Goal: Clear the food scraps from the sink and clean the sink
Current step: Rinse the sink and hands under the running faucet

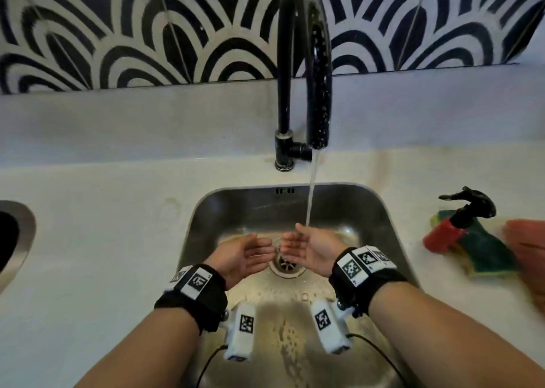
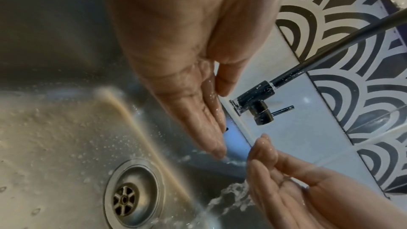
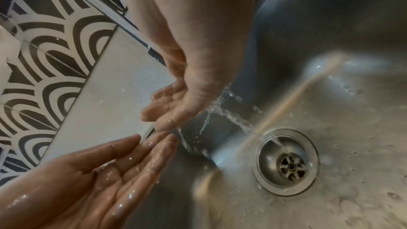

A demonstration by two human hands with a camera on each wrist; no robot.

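Note:
The steel sink [image 1: 380, 219] has a wet, soapy floor and a round drain [image 1: 286, 265] at its middle. No scraps show in the basin. A black tap [image 1: 306, 63] runs a thin stream of water [image 1: 312, 193] onto my right hand [image 1: 309, 246]. My left hand [image 1: 244, 253] faces it palm to palm above the drain, fingertips nearly meeting. Both hands are wet, with relaxed fingers, and hold nothing. The left wrist view shows the left hand [image 2: 198, 111] above the drain [image 2: 132, 196]. The right wrist view shows the right hand [image 3: 180, 104] with water falling off it toward the drain [image 3: 286, 161].
On the counter to the right lie a red spray bottle with a black trigger [image 1: 454, 225], a green and yellow sponge [image 1: 483, 252] and an orange cloth [image 1: 528, 249]. A second basin's rim [image 1: 20, 240] shows at the far left. Patterned tiles [image 1: 118, 39] back the counter.

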